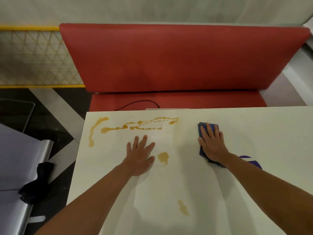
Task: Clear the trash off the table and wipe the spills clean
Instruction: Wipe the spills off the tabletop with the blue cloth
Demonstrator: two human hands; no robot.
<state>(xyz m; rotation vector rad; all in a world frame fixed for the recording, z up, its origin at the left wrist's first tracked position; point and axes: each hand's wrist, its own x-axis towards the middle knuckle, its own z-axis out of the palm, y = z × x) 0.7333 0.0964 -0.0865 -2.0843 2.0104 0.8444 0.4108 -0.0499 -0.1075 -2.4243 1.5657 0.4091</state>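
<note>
A white table [254, 167] carries several amber spills. A long broken streak [145, 124] runs along the far edge, with a curved trail [93, 131] down the far left. A small puddle [163, 157] lies mid-table and another smear [183, 207] sits nearer me. My right hand [212, 145] lies flat with straight fingers on a folded blue cloth [202, 127], pressing it to the table right of the streak. My left hand [139, 155] rests flat on the table, fingers spread, just left of the small puddle.
A red bench seat [177, 56] stands beyond the far edge, with a black cable [140, 102] on its cushion. A purple mark [254, 162] shows on the table by my right forearm. Grey surfaces and a black cloth [37, 182] lie left of the table.
</note>
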